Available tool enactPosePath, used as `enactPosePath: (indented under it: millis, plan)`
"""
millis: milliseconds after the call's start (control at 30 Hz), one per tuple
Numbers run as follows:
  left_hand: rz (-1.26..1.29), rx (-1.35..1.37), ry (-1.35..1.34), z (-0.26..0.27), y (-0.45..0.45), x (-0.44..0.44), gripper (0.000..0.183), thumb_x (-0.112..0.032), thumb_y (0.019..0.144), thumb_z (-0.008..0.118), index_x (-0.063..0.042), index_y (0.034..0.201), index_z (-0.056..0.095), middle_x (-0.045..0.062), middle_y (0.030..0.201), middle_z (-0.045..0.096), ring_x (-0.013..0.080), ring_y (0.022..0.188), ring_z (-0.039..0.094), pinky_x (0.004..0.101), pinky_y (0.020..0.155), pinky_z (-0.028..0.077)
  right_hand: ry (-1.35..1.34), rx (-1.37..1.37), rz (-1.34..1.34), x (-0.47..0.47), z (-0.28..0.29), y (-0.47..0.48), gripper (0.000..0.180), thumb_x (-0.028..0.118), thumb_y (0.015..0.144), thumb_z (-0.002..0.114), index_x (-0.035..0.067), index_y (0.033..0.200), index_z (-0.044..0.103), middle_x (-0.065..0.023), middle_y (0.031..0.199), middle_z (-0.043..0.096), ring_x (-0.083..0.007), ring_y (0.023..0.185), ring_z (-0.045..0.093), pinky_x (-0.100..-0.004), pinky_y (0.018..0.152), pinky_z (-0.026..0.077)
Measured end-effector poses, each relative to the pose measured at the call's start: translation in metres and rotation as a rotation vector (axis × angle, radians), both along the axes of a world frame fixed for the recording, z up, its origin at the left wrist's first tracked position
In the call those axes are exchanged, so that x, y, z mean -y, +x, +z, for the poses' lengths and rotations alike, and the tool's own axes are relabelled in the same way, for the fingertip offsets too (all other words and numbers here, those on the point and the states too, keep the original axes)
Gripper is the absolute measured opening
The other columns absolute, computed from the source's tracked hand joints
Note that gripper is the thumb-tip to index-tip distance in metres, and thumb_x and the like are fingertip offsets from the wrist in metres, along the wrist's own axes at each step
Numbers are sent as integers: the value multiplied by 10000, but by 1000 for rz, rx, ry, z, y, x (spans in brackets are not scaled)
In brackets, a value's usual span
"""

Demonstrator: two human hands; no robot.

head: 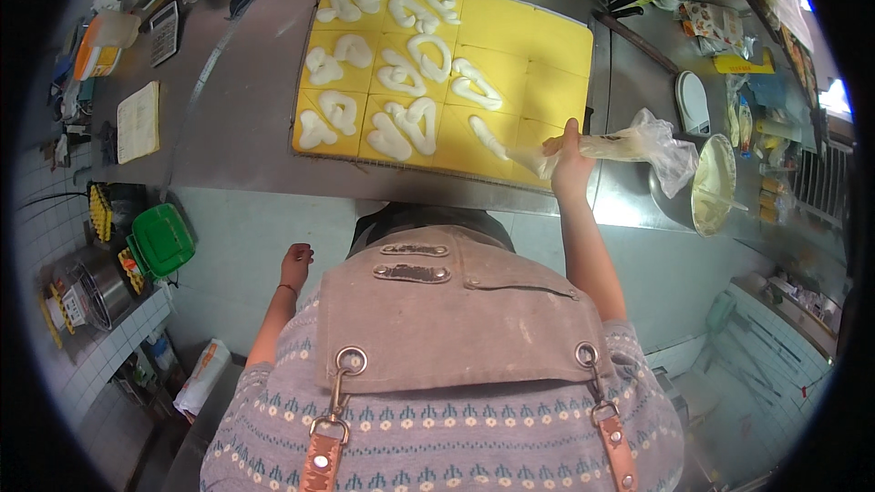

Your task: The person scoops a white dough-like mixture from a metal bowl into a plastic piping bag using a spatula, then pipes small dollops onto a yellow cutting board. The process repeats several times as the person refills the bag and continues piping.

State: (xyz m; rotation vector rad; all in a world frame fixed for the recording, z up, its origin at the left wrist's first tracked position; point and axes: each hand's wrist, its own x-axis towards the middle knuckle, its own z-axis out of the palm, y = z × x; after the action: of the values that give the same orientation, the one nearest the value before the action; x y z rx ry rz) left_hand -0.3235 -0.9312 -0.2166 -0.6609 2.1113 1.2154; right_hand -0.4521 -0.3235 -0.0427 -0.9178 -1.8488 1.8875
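Note:
A large yellow sponge cake sheet (547, 89), scored into squares, lies on a wire rack on the steel worktop. White cream loops (429, 58) sit on its left and middle squares. My right hand (573, 162) is closed around a clear plastic piping bag (618, 145) at the cake's lower right; the bag's tip points left, by a short cream strip (487, 137) on a lower square. My left hand (297, 265) hangs beside my body, away from the worktop, its fingers loosely curled, and nothing shows in it.
Right of the cake are a metal bowl of cream (713, 184) with a utensil in it, a white kitchen scale (692, 102) and a long dark stick (636, 41). To the left lie a calculator (164, 34) and a notebook (138, 121). A green lidded bin (163, 240) stands below.

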Motion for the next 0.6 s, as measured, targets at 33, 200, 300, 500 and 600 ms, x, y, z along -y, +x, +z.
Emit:
enactPosePath:
  millis: [33,200,300,500,600]
  plan:
    - [5,1,6,-3,-1,0,210,-148,988,628,-30,1161,643,92,1021,729,170,842,687,305,794,554,-1,14,-5,-3,0,-2,477,310,1059,604,56,667,510,-84,547,537,-195,516,555,-376,604,506]
    - [25,-76,60,-6,-10,-9,216,-151,992,629,-32,1172,643,96,1030,727,179,875,692,306,803,560,-53,-87,-29,-3,-2,-35,425,276,1058,605,59,709,496,-75,546,521,-186,489,540,-361,555,485]
    - [44,-89,92,0,-14,-20,220,-150,995,625,-33,1181,643,96,1039,728,183,899,693,308,809,563,-59,-61,-22,4,-6,-48,474,305,1054,609,84,651,491,-75,530,485,-203,486,497,-381,596,486]
    - [49,-33,65,8,-7,-30,223,-156,993,627,-34,1179,646,92,1040,729,180,889,691,312,813,561,-172,-147,111,26,25,-40,313,255,1013,660,50,805,547,-72,636,526,-177,613,541,-369,708,509]
    - [64,-12,57,5,4,-24,219,-165,991,631,-39,1169,650,89,1030,731,178,876,691,314,811,560,-237,-281,265,33,81,-32,249,230,938,745,49,886,582,-96,935,601,-142,764,571,-331,797,504]
